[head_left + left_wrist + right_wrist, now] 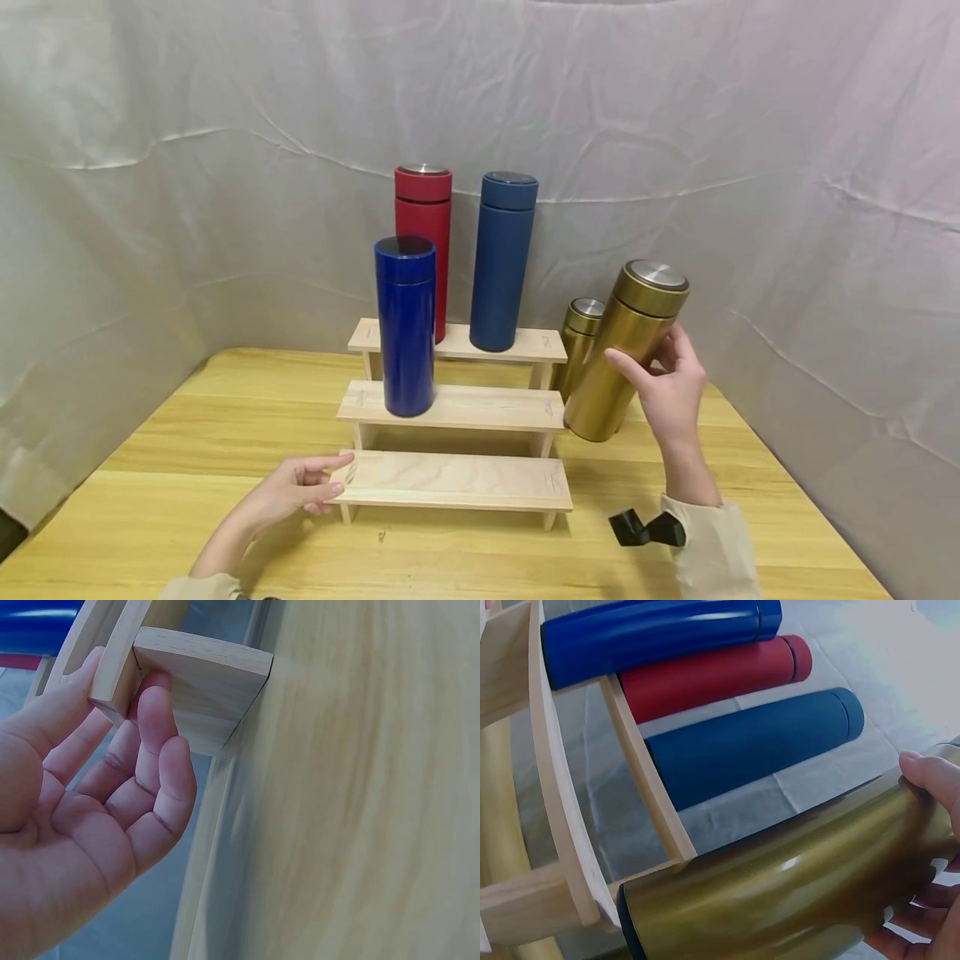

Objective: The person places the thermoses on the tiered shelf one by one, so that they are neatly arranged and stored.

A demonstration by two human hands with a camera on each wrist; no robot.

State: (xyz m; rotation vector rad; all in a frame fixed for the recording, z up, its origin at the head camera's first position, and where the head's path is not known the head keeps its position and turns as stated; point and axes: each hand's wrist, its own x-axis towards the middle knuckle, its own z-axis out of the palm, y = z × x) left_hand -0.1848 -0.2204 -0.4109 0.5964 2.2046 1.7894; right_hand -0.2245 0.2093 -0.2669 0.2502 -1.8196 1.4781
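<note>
My right hand (671, 392) grips a gold thermos bottle (626, 358), tilted with its lid to the right, beside the right end of a three-step wooden stand (457, 482). In the right wrist view the thumb lies across the gold thermos (795, 877) and the fingers curl under it. My left hand (292, 486) pinches the left end of the lowest step, thumb and fingers on either side of the board (120, 667). A glossy blue thermos (406, 333) stands upright on the middle step. On the top step stand a red thermos (423, 187), partly hidden, and a dark blue thermos (504, 267).
Behind the held bottle, a second gold thermos (576, 337) stands at the stand's right, partly hidden. The wooden table (225, 417) lies under everything. A pale cloth (300, 225) hangs behind and at both sides. A black strap (647, 529) sticks out from the right sleeve.
</note>
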